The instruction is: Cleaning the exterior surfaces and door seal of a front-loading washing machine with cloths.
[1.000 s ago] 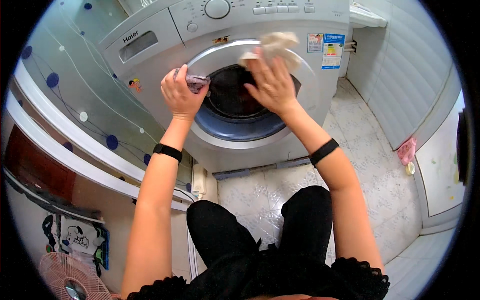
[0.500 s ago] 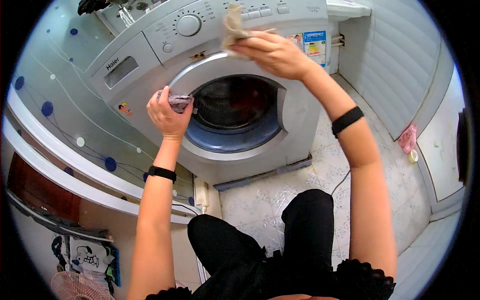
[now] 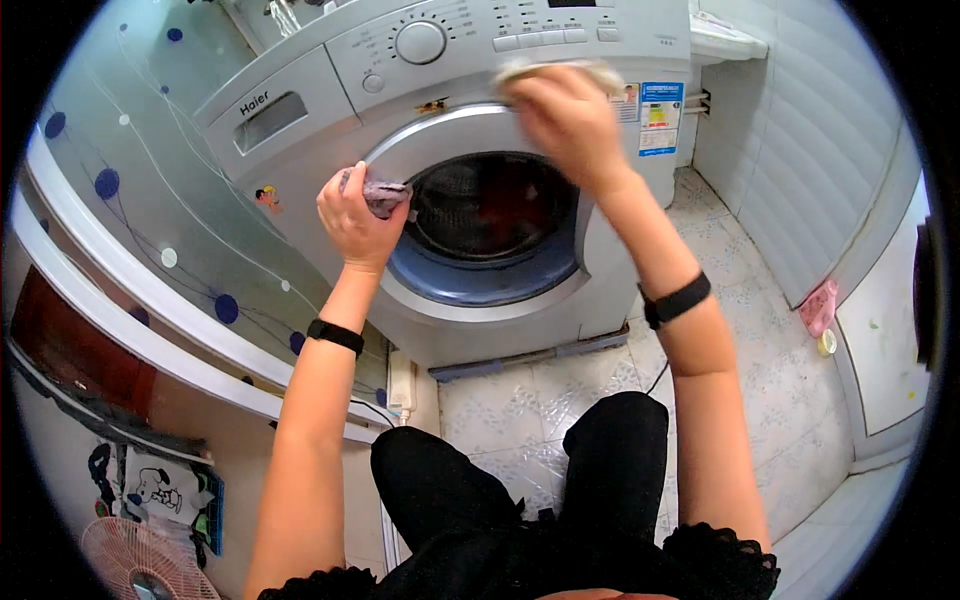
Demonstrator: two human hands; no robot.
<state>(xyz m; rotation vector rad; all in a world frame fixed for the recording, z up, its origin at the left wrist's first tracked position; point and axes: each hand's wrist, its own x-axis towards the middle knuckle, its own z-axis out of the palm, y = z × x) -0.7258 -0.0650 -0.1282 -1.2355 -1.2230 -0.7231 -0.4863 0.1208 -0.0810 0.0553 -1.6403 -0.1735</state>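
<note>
A white front-loading washing machine (image 3: 300, 150) stands in front of me, its round door (image 3: 490, 235) rimmed in silver and blue. My left hand (image 3: 352, 222) grips a small purple-grey cloth (image 3: 383, 193) against the left rim of the door. My right hand (image 3: 565, 118) presses a beige cloth (image 3: 545, 72) on the machine's front, just above the door and below the button row. Both wrists wear black bands.
A glass partition with blue dots (image 3: 130, 190) runs along the left. A fan (image 3: 135, 560) and a printed bag (image 3: 160, 490) lie at lower left. A tiled floor (image 3: 760, 360) stretches right, with a pink item (image 3: 818, 305) by the wall. My knees in black (image 3: 520, 490) are below.
My right hand with the beige cloth has gone up from the door to the panel above it. My left hand stays at the door's left rim with its cloth.
</note>
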